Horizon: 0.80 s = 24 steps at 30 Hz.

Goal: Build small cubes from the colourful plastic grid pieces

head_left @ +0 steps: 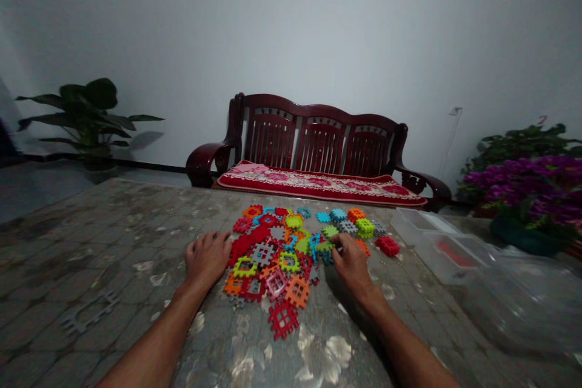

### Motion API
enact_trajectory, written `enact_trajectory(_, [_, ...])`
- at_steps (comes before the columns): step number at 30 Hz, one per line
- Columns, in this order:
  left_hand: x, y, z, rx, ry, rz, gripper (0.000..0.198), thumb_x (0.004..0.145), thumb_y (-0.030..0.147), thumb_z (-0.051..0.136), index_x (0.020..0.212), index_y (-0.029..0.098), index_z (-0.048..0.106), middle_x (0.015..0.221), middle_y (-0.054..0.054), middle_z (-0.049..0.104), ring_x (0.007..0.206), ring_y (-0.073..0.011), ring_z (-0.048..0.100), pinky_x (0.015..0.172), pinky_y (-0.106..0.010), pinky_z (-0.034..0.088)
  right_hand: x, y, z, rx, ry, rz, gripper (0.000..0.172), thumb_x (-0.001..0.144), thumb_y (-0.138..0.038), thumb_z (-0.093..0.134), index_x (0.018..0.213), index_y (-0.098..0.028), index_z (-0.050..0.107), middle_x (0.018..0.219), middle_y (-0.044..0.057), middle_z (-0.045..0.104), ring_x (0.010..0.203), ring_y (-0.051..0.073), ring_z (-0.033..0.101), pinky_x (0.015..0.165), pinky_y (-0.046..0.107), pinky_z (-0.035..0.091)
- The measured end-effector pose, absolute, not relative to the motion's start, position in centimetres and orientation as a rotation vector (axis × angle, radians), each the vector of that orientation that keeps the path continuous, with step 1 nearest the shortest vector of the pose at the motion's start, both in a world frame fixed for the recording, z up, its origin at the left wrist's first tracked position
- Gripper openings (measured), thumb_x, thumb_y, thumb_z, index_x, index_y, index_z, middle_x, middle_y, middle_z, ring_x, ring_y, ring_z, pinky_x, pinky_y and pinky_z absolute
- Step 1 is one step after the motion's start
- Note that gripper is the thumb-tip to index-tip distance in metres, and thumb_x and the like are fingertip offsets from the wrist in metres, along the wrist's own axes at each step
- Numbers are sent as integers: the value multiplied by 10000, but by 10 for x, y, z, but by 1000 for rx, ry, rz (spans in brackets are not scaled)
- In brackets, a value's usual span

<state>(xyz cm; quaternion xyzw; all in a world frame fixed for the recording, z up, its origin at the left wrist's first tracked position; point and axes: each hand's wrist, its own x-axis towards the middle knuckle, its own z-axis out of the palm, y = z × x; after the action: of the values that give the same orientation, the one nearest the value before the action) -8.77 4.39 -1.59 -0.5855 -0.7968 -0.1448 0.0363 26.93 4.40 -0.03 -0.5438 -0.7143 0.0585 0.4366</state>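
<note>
A pile of colourful plastic interlocking tiles (262, 253) with notched edges lies on the table. My left hand (207, 259) rests palm down at the pile's left edge, fingers stretched out and holding nothing, beside a long red piece (250, 240). My right hand (351, 262) is at the pile's right side, thumb and fingers closed on a green interlocking tile (324, 247); the fingertips are partly hidden. Beyond that hand stand small stacks sorted by colour: a blue stack (338, 214), an orange stack (356, 214), a lime stack (364, 228) and a red stack (387, 246).
Clear plastic boxes (439, 254) stand on the table's right side, near purple flowers (530, 188) in a pot. A grey frame piece (91, 313) lies apart at the left. Behind the table (150, 236) is a dark wooden bench (318, 133); a leafy plant (91, 112) stands at the left.
</note>
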Motion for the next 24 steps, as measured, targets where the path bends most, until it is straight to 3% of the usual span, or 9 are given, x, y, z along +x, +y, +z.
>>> enact_trajectory(7, [-89, 45, -19, -1814, -2435, -475, 463, 1028, 350, 386, 1360, 278, 700, 1488, -125, 637, 1374, -282, 552, 1157, -483, 348, 271, 47, -13, -1261, -1872, 312, 506, 614, -44, 471, 1026, -216, 709, 1058, 66, 760, 1027, 226, 702, 948, 356, 544])
enact_trajectory(10, [-89, 45, -18, -1808, -2448, -463, 460, 1030, 347, 384, 1358, 284, 700, 1484, -119, 642, 1376, -279, 551, 1158, -484, 347, 274, 47, -11, -1369, -1841, 373, 497, 660, -75, 500, 1089, -205, 717, 1082, 72, 767, 996, 231, 715, 930, 362, 557])
enact_trajectory(13, [-88, 44, -17, -1804, -2448, -443, 461, 1033, 350, 382, 1363, 284, 696, 1493, -116, 634, 1378, -273, 549, 1160, -472, 345, 275, 43, -4, -1485, -1909, 347, 460, 750, -181, 595, 1192, -193, 722, 1187, 105, 763, 1092, 269, 700, 992, 397, 534])
enact_trajectory(17, [-88, 44, -17, -1812, -2445, -437, 475, 1038, 347, 358, 1372, 275, 688, 1502, -116, 627, 1389, -273, 534, 1162, -475, 341, 276, 36, 5, -1604, -2048, 217, 604, 759, -301, 714, 1353, -199, 687, 1334, 133, 722, 1243, 326, 629, 1096, 447, 458])
enact_trajectory(24, [-87, 42, -17, -1800, -2435, -475, 468, 1030, 345, 372, 1357, 282, 701, 1486, -115, 643, 1370, -270, 546, 1152, -468, 343, 277, 33, 8, -1636, -2135, 200, 678, 730, -227, 709, 1407, -233, 662, 1323, 99, 734, 1244, 312, 621, 1082, 421, 450])
